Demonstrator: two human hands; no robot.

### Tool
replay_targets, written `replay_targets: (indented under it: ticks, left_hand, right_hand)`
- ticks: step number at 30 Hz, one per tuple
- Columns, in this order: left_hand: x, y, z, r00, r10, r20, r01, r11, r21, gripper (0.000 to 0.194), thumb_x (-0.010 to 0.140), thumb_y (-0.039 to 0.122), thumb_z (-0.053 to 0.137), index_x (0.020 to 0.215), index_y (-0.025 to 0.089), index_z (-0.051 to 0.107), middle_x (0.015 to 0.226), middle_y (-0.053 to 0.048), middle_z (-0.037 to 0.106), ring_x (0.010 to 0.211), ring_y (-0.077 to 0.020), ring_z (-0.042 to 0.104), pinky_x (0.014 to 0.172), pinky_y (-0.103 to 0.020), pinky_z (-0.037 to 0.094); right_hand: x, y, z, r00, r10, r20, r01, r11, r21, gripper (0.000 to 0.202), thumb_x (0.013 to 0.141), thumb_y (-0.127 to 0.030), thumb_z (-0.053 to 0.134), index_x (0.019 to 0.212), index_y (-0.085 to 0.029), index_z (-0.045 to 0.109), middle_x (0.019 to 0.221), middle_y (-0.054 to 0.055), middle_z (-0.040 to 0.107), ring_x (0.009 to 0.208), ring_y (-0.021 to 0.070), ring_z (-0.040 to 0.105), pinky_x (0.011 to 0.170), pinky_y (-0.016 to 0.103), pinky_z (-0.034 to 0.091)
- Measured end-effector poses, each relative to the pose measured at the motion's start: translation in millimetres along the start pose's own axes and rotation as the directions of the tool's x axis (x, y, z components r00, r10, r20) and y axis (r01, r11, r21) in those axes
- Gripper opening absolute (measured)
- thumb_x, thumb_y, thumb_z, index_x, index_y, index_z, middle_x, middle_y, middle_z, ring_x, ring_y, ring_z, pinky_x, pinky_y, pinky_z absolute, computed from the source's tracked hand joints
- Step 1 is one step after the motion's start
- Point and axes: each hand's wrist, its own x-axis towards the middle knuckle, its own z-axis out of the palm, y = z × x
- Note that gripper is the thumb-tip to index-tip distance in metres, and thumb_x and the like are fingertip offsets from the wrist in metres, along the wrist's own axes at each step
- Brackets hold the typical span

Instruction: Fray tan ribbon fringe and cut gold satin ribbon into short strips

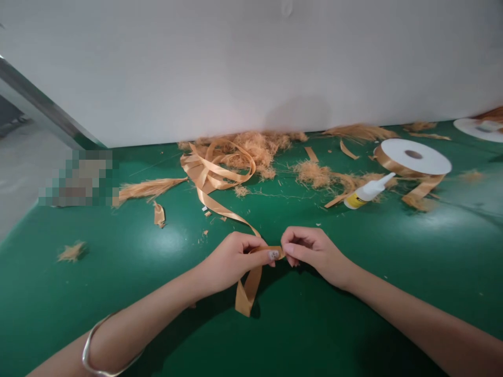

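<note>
A gold satin ribbon (247, 298) is pinched in my left hand (231, 259), between thumb and fingers, at the middle of the view. Part of it hangs below that hand in a folded end. Another length runs up and left to a loose looped pile of ribbon (212, 175). My right hand (314, 254) is closed at the ribbon's short end, just right of my left thumb, with its fingertips pressed together on it.
The green table (157, 277) holds tan fibre fluff (259, 149) along the white wall (236, 68). A fibre bundle (153, 188) lies left. At right are a glue bottle (361, 195), a ribbon spool (416, 157), fibres and scraps. Another white spool (477, 130) is farther right.
</note>
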Motion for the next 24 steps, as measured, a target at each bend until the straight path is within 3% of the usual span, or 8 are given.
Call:
replay_targets:
  ticks: [6, 11, 18, 24]
  left_hand:
    - [-1.9, -2.3, -1.2, 0.999, -0.032, -0.023, 0.032, 0.999, 0.003, 0.034, 0.079, 0.045, 0.055, 0.068, 0.014, 0.063, 0.05, 0.006, 0.031, 0.049, -0.0069, 0.025, 0.045, -0.022, 0.018]
    - [-3.1, -3.8, 0.9, 0.999, -0.029, -0.032, 0.03, 0.999, 0.017, 0.032, 0.081, 0.042, 0.054, 0.068, 0.014, 0.062, 0.053, 0.005, 0.035, 0.051, -0.0071, 0.028, 0.047, -0.022, 0.021]
    - [-4.3, -4.1, 2.9, 0.999, -0.022, -0.037, 0.024, 0.998, 0.064, 0.031, 0.081, 0.04, 0.053, 0.068, 0.014, 0.063, 0.051, 0.005, 0.038, 0.05, -0.0069, 0.03, 0.046, -0.021, 0.022]
    - [-4.6, -6.3, 3.3, 0.999, -0.002, -0.034, 0.005, 0.995, 0.098, 0.032, 0.082, 0.041, 0.052, 0.069, 0.014, 0.064, 0.051, 0.005, 0.038, 0.05, -0.0071, 0.03, 0.046, -0.021, 0.022]
  right_hand:
    - [-0.5, 1.0, -5.0, 0.997, -0.005, 0.077, 0.004, 1.0, 0.01, 0.013, 0.081, -0.027, 0.048, 0.076, -0.017, 0.055, 0.065, 0.001, 0.056, 0.059, 0.01, 0.052, 0.054, 0.021, 0.042]
    - [-0.9, -0.8, -3.9, 0.994, -0.019, 0.108, 0.025, 0.998, -0.063, 0.014, 0.082, -0.024, 0.049, 0.071, -0.017, 0.056, 0.063, 0.001, 0.055, 0.057, 0.0092, 0.049, 0.052, 0.021, 0.039]
    - [-4.4, 6.1, -2.6, 0.997, -0.078, -0.02, 0.078, 0.997, 0.009, 0.012, 0.08, -0.027, 0.06, 0.08, -0.02, 0.049, 0.073, -0.002, 0.05, 0.062, 0.0092, 0.049, 0.056, 0.022, 0.042]
    - [-3.0, 7.2, -3.0, 0.997, -0.072, 0.005, 0.071, 0.997, 0.029, 0.015, 0.08, -0.032, 0.06, 0.075, -0.019, 0.053, 0.069, -0.001, 0.051, 0.057, 0.0087, 0.047, 0.052, 0.023, 0.039]
